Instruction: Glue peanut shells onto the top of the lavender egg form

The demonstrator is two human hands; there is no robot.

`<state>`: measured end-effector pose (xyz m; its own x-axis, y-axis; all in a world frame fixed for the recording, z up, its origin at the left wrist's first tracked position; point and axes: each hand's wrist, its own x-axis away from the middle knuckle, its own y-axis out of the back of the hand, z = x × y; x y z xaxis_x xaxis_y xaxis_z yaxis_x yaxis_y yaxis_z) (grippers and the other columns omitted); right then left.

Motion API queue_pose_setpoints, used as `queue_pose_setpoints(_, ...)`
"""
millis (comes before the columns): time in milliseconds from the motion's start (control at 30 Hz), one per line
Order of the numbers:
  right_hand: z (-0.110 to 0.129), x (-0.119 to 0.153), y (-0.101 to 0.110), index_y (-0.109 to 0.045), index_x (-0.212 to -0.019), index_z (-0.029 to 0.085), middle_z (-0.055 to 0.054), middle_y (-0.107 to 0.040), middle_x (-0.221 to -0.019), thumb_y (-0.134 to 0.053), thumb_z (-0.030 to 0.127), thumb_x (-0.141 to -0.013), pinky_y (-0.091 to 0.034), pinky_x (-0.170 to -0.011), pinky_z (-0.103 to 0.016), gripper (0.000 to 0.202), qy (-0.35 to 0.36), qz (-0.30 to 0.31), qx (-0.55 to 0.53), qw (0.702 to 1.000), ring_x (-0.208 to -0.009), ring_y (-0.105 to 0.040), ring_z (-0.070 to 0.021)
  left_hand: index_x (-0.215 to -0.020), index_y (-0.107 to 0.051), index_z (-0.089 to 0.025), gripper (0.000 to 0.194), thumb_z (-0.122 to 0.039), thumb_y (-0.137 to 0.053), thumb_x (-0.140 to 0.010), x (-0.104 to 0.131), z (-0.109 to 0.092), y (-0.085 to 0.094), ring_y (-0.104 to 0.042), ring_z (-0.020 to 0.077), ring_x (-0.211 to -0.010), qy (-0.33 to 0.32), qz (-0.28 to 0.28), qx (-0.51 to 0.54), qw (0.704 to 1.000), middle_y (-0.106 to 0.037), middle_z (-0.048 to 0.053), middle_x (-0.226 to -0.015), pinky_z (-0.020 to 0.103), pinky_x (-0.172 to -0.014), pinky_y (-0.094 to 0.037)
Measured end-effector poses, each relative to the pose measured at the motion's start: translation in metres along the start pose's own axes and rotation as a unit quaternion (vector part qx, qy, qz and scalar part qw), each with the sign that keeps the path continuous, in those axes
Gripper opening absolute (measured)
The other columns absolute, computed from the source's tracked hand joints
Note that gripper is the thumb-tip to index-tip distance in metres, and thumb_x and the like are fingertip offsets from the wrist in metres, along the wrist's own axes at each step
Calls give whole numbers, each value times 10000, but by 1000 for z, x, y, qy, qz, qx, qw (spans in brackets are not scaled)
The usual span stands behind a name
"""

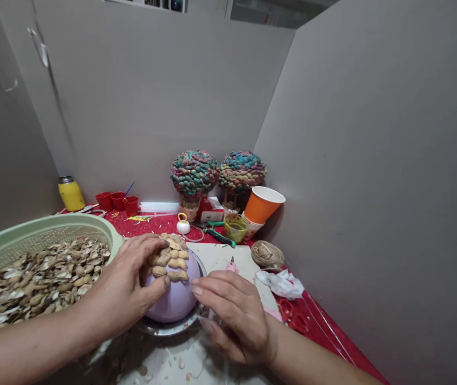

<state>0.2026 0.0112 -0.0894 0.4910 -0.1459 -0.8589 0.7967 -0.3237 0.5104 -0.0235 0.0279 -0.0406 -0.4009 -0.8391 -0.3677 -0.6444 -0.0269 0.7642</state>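
Note:
A light purple ball (168, 305), apparently a balloon, sits in a shiny metal bowl (164, 331). Rows of peanut shells (178, 263) cover its upper part. My left hand (136, 275) is curved over the ball's left side, thumb and fingertips resting on the shells and holding it. To the right, my right hand (232, 313) has its fingers stretched towards the ball, fingertips close to or touching its side. Nothing shows in that hand, though the space under its palm is hidden.
A green basket (114, 235) of peanut shells stands left. At the back are red cups (118, 201), two shell-covered trees (194, 172), an orange paper cup (263, 206) and green-handled pliers (222, 237). Twine (267, 253) and scissors (298, 322) lie right. Grey panels (164, 96) enclose the table.

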Motion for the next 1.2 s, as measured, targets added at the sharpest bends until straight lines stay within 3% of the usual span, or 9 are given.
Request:
queue_pose_setpoints(200,-1,-1,-4,-567,-1157,30,-197,-734,-961,-540,97,-824,-571,-797,-398,341,-11,19,-22,1000,-895,-700,-240,-1170,-562,-171,395,-184,-558,-775,1,0,1,-530,294,-1138,1,2,-3,1000,-600,112,-1198,495,-1003,-418)
queue_pose_setpoints(467,4,-5,0,-544,-1214,112,-150,-725,-944,-491,107,-856,-557,-706,-404,362,-69,-45,-58,995,-838,-689,-240,-1191,-555,-175,419,-190,-566,-773,2,3,-1,-527,295,-1154,3,-4,-7,1000,-601,112,-1216,492,-1013,-421)
queue_pose_setpoints(667,5,-5,-4,-537,-1247,133,-125,-706,-967,-514,125,-865,-551,-728,-401,382,-106,-13,-68,992,-859,-648,-242,-1181,-568,-195,416,-183,-575,-765,2,3,-1,-543,289,-1152,0,-11,-16,1000,-616,96,-1215,478,-1012,-433)
queue_pose_setpoints(833,8,-2,4,-559,-1239,180,-98,-697,-961,-515,110,-865,-535,-726,-394,383,-172,-59,-86,979,-856,-636,-231,-1182,-575,-208,421,-174,-581,-763,1,2,0,-566,285,-1135,5,-15,-16,1000,-631,89,-1208,470,-995,-454)
queue_pose_setpoints(1000,14,5,19,-594,-1216,247,-59,-713,-978,-528,220,-940,-551,-721,-326,285,-315,-136,-105,933,-865,-660,-201,-1188,-575,-185,431,-166,-566,-757,2,-1,3,-598,287,-1104,-3,-22,-19,1000,-654,107,-1188,477,-973,-474)
queue_pose_setpoints(1100,16,3,30,-653,-1134,238,-51,-726,-916,-535,317,-956,-548,-642,-266,228,-390,-215,-126,886,-757,-653,-168,-1192,-580,-174,446,-162,-568,-746,3,-3,6,-606,290,-1115,-4,-24,-15,1000,-662,117,-1202,475,-984,-472)
queue_pose_setpoints(1200,16,-4,49,-694,-1059,212,-50,-731,-840,-594,386,-917,-529,-593,-241,245,-416,-312,-161,839,-675,-634,-148,-1191,-597,-173,458,-171,-579,-733,3,-4,8,-615,298,-1114,-1,-29,-2,1000,-674,116,-1201,478,-982,-476)
